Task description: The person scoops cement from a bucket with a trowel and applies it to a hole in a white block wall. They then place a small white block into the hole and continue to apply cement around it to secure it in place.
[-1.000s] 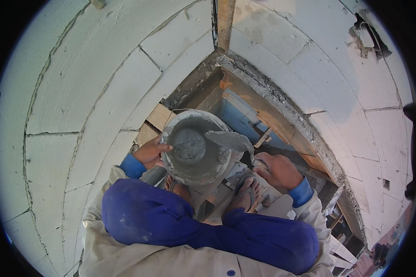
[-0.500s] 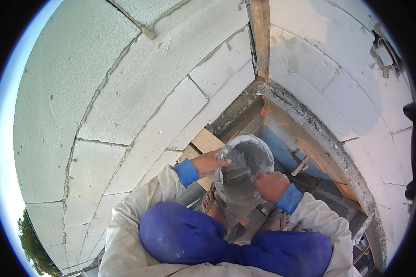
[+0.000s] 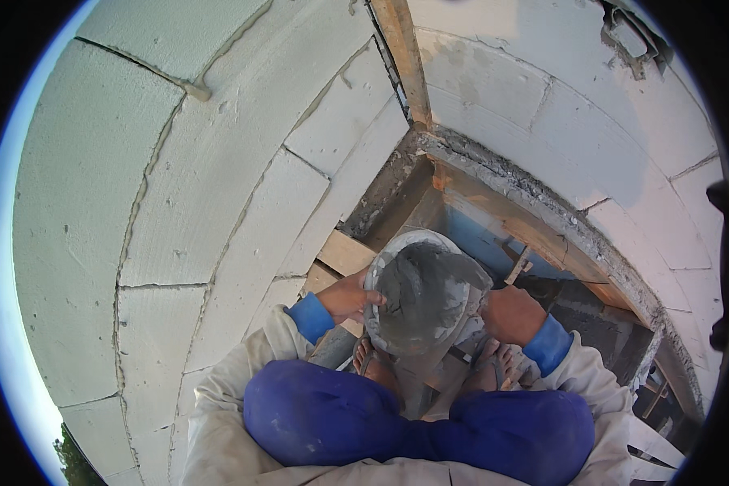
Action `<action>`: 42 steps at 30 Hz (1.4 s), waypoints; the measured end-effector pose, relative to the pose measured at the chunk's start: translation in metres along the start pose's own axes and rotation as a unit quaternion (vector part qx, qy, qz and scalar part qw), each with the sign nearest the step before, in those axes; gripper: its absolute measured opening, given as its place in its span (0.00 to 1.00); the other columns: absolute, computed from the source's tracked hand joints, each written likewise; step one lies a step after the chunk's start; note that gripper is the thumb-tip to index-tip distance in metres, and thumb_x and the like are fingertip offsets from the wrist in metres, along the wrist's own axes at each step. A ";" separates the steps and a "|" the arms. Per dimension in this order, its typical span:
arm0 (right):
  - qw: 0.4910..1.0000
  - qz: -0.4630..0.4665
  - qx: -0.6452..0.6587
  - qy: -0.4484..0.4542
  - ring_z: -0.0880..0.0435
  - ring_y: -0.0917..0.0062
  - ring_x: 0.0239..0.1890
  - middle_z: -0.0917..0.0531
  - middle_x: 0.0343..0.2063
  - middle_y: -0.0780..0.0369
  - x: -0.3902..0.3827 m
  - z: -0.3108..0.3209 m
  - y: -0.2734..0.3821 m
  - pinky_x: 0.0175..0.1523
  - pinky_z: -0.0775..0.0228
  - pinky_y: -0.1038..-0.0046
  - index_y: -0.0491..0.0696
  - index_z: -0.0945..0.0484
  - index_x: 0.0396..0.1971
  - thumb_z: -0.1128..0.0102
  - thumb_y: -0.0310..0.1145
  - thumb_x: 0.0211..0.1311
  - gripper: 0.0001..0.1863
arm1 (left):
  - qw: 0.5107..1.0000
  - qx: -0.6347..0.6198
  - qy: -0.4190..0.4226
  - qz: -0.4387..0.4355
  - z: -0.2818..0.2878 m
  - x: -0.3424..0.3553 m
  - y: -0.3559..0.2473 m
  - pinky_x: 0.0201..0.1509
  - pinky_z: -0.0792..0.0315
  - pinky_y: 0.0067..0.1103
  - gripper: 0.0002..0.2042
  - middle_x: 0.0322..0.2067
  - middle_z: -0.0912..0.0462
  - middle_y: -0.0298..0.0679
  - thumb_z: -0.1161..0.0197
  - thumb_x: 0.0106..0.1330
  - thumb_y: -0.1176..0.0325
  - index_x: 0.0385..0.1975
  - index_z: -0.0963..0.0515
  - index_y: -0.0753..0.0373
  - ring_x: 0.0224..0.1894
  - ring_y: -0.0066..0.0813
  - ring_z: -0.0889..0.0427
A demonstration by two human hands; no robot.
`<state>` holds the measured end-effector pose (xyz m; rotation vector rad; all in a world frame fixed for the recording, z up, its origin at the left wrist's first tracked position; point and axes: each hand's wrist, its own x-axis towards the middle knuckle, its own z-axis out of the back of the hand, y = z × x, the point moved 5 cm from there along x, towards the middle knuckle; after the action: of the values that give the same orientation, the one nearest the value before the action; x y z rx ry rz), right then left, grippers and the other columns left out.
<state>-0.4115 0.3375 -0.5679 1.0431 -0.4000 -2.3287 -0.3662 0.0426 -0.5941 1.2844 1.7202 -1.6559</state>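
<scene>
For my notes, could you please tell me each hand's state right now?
Left hand: closed on the bucket rim.
Right hand: closed, apparently holding the trowel.

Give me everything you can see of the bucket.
The round, open bucket has a pale rim smeared with grey mortar, and its inner wall is coated grey. Its material is unclear. Its mouth faces the camera, in front of the person's feet. The left hand grips its left rim, while the right hand's trowel crosses its right side. What supports its base is hidden.
</scene>
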 end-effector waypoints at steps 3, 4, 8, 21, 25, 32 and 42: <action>0.990 0.041 0.031 0.128 0.14 0.45 0.35 0.16 0.24 0.44 -0.012 -0.015 0.001 0.42 0.19 0.53 0.36 0.16 0.32 0.41 0.41 0.62 0.20 | 0.996 0.070 -0.040 -0.027 0.004 0.008 -0.011 0.48 0.19 0.36 0.36 0.51 0.23 0.36 0.40 0.64 0.70 0.74 0.43 0.49 0.50 0.29 0.21; 0.991 0.044 0.067 0.105 0.14 0.45 0.35 0.16 0.25 0.44 -0.012 -0.014 0.000 0.43 0.19 0.52 0.37 0.16 0.34 0.40 0.41 0.62 0.19 | 0.997 0.066 -0.043 -0.021 0.002 0.009 -0.014 0.46 0.19 0.35 0.36 0.50 0.23 0.35 0.40 0.63 0.70 0.74 0.42 0.49 0.49 0.28 0.21; 0.998 0.039 0.038 -0.023 0.13 0.47 0.36 0.14 0.27 0.46 -0.003 -0.006 -0.008 0.45 0.20 0.53 0.41 0.16 0.39 0.40 0.40 0.60 0.17 | 0.997 0.024 -0.068 -0.016 -0.004 0.003 -0.023 0.39 0.18 0.30 0.35 0.44 0.20 0.35 0.40 0.62 0.72 0.73 0.39 0.51 0.43 0.26 0.19; 0.879 -0.009 -0.319 -0.354 0.16 0.65 0.42 0.23 0.43 0.59 -0.012 0.078 -0.063 0.44 0.20 0.62 0.61 0.21 0.59 0.44 0.29 0.62 0.24 | 0.960 0.109 -0.136 -0.218 -0.009 -0.012 -0.092 0.43 0.22 0.21 0.30 0.48 0.19 0.39 0.43 0.58 0.79 0.65 0.33 0.68 0.44 0.24 0.20; 0.937 -0.025 -0.237 -0.255 0.17 0.67 0.47 0.25 0.46 0.60 0.013 0.032 -0.068 0.48 0.22 0.61 0.62 0.24 0.63 0.42 0.29 0.60 0.28 | 0.935 0.101 -0.148 -0.305 -0.031 -0.001 -0.105 0.55 0.28 0.22 0.28 0.49 0.18 0.41 0.44 0.56 0.81 0.61 0.28 0.72 0.48 0.28 0.21; 0.974 0.061 0.064 -0.209 0.16 0.58 0.46 0.22 0.49 0.55 0.022 -0.068 -0.050 0.50 0.21 0.59 0.52 0.25 0.63 0.39 0.29 0.58 0.29 | 0.931 0.068 -0.159 -0.321 -0.035 0.010 -0.090 0.61 0.31 0.22 0.29 0.52 0.19 0.42 0.43 0.57 0.81 0.63 0.30 0.74 0.53 0.30 0.22; 0.918 0.126 0.127 -0.354 0.15 0.59 0.38 0.19 0.40 0.57 -0.008 -0.057 -0.052 0.38 0.22 0.63 0.46 0.20 0.48 0.30 0.33 0.59 0.18 | 0.944 -0.161 -0.105 -0.270 -0.009 0.033 -0.044 0.40 0.19 0.24 0.29 0.42 0.19 0.34 0.41 0.62 0.78 0.66 0.33 0.62 0.39 0.23 0.18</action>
<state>-0.3829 0.3813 -0.6254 0.1794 -1.0635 -2.3816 -0.4162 0.0680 -0.5954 0.4879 2.2138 -1.6099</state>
